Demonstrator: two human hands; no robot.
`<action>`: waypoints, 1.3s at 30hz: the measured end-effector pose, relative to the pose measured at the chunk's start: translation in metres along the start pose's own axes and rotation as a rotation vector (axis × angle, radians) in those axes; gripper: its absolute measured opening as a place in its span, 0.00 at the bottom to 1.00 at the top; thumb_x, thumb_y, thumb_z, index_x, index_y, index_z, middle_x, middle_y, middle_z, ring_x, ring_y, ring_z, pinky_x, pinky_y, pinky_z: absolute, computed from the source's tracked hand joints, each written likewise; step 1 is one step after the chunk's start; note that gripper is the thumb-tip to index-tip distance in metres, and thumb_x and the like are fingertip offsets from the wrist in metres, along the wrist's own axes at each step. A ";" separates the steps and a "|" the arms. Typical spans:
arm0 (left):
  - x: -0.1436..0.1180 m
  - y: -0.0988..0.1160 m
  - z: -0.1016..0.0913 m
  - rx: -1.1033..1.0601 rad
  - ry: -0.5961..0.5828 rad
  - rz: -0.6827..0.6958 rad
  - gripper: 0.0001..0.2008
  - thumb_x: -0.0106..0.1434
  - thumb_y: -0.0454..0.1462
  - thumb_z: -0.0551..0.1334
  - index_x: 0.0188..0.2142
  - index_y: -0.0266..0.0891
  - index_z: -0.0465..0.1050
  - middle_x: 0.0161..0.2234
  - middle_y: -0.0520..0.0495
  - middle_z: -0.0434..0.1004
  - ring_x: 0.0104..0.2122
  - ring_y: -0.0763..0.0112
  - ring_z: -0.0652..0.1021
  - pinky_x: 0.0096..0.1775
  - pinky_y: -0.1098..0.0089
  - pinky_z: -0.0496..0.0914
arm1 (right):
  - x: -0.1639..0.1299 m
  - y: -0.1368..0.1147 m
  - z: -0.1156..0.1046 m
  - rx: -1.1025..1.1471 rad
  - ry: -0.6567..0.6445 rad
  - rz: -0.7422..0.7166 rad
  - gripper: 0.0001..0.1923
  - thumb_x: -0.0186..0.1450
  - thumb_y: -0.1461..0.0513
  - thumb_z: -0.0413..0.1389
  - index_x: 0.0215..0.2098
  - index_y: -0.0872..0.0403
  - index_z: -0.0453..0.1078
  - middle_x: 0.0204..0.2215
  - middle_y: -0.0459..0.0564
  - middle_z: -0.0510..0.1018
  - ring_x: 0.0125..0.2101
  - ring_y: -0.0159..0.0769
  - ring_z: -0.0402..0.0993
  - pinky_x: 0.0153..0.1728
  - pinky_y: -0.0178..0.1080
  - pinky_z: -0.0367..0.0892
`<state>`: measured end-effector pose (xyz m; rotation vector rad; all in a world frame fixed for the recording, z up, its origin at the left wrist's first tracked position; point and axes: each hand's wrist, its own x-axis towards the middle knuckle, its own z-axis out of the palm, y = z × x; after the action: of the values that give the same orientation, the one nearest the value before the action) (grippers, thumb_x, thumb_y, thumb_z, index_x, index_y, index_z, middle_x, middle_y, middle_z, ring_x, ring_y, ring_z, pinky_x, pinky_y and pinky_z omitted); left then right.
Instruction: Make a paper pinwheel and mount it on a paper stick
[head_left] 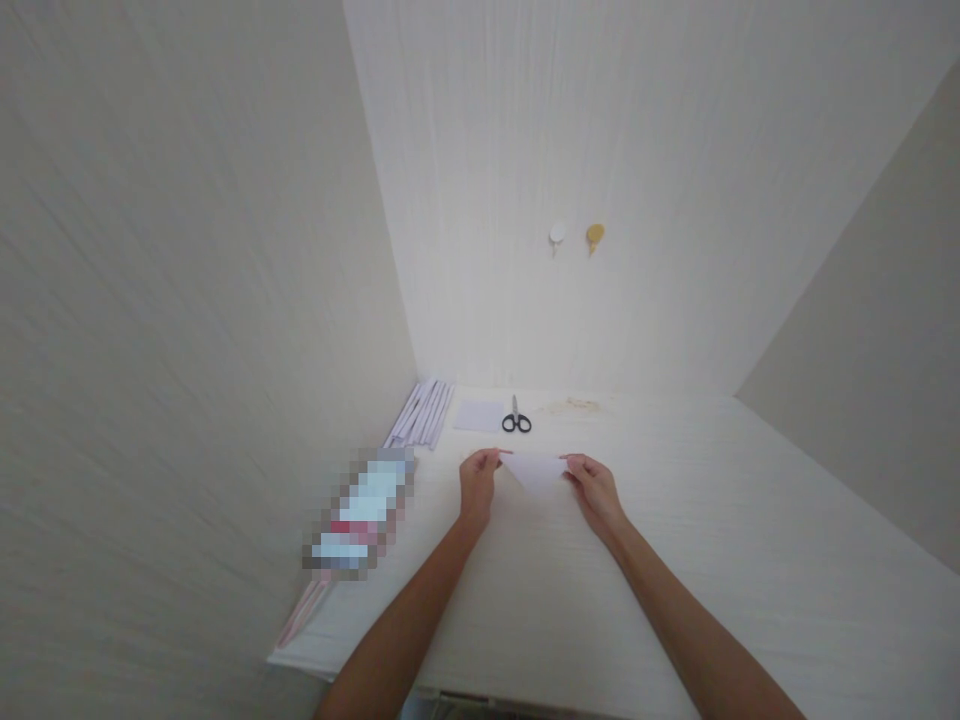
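A white sheet of paper (534, 472), triangular in outline with its point toward me, is stretched between my two hands. My left hand (478, 480) pinches its left corner between thumb and fingers. At the opposite corner, my right hand (594, 487) grips the paper the same way. Just beyond my hands lie scissors (516, 420) with black handles, their blades together and pointing away from me. Left of the scissors a flat white piece of paper (478, 416) rests on the table.
Several white folded paper strips (424, 412) lie in the back left corner of the white table (675, 520). A blurred-out, phone-like object (360, 512) stands along the left wall. Two hooks, one white (556, 234) and one yellow (595, 235), are on the back wall.
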<state>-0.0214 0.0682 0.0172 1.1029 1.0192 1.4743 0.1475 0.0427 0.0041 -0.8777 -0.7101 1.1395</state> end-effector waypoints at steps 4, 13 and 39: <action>-0.001 0.001 0.004 -0.110 -0.047 -0.094 0.14 0.50 0.43 0.58 0.23 0.32 0.68 0.24 0.45 0.75 0.27 0.70 0.74 0.37 0.64 0.68 | -0.003 -0.003 0.004 0.046 -0.070 0.050 0.13 0.46 0.59 0.61 0.14 0.57 0.63 0.30 0.50 0.77 0.30 0.30 0.70 0.32 0.33 0.65; 0.002 0.006 0.001 -0.266 -0.157 -0.249 0.15 0.46 0.45 0.62 0.21 0.34 0.64 0.23 0.44 0.75 0.26 0.68 0.76 0.36 0.62 0.68 | -0.005 -0.007 0.004 0.124 -0.171 0.128 0.15 0.45 0.57 0.62 0.16 0.55 0.60 0.27 0.49 0.77 0.31 0.34 0.73 0.34 0.37 0.67; 0.000 -0.003 0.006 -0.327 -0.102 -0.193 0.11 0.47 0.39 0.62 0.27 0.31 0.74 0.33 0.41 0.75 0.33 0.71 0.74 0.42 0.66 0.65 | -0.004 0.003 0.007 0.119 -0.073 0.006 0.13 0.49 0.58 0.60 0.18 0.54 0.60 0.29 0.48 0.78 0.31 0.30 0.72 0.33 0.33 0.67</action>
<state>-0.0152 0.0693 0.0155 0.8129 0.7579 1.3566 0.1387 0.0415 0.0046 -0.7417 -0.6923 1.2112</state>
